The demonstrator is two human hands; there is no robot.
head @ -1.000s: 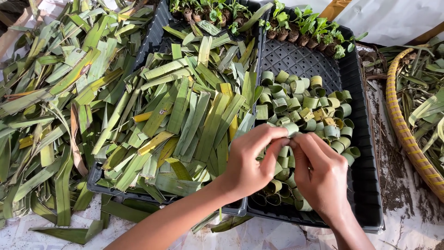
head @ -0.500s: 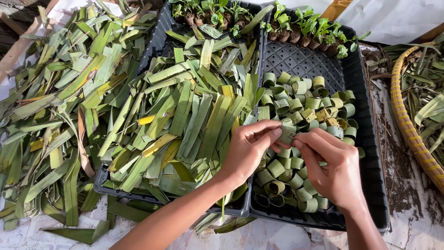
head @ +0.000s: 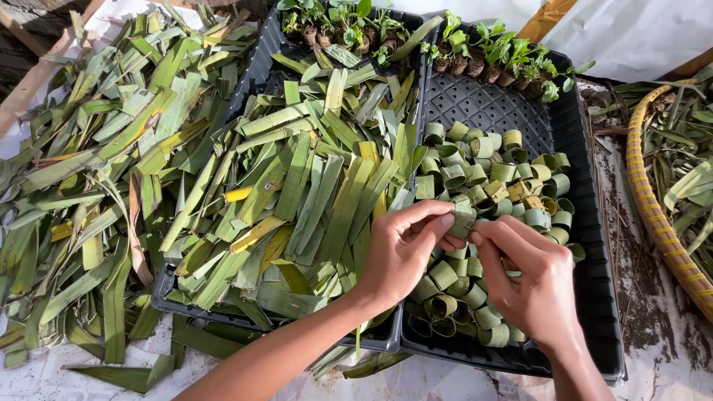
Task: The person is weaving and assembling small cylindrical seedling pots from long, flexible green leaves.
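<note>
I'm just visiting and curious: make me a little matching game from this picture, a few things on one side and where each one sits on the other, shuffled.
Things:
1. flat leaf strips
2. rolled leaf rings
3. small potted seedlings
4. woven basket rim

Places:
A. along the far edge of the black trays
B. at the right edge of the view, outside the trays
C. heaped in the left tray
D. piled in the right tray, under both hands

The left hand and right hand pinch one leaf piece together.

Pairs: 1-C, 2-D, 3-A, 4-B
</note>
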